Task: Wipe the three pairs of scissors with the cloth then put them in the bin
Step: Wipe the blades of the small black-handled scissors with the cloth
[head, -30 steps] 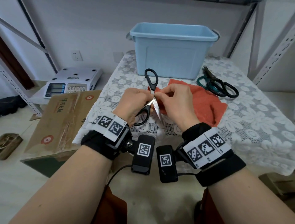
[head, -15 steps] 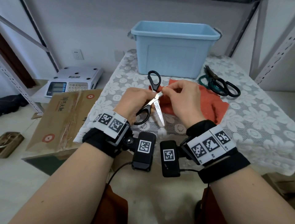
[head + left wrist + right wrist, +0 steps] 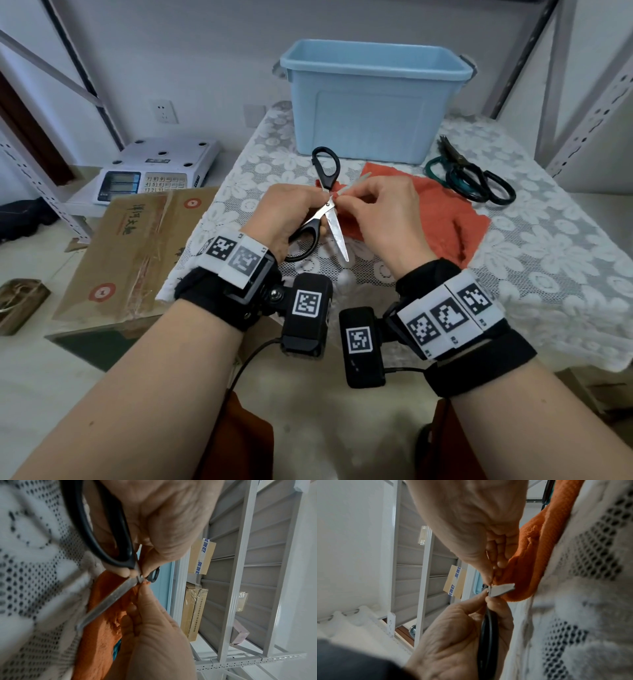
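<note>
The blue bin (image 3: 373, 102) stands at the table's far edge, ready for drop-off. We spread the black-handled scissors (image 3: 330, 212) for blade access: left hand (image 3: 291, 212) grips near the pivot, right hand (image 3: 380, 212) pinches the orange cloth (image 3: 445, 219) onto one blade. The bin's interior is hidden.

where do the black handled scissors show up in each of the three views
Head: the black-handled scissors are at centre, open, between both hands above the tablecloth.
Left wrist: upper centre-left, black loop at top, a blade running down-left over the orange cloth.
Right wrist: centre to lower centre, a short stretch of blade above the black handle.
Shared landmark: the orange cloth, beside the blades in all three views.
</note>
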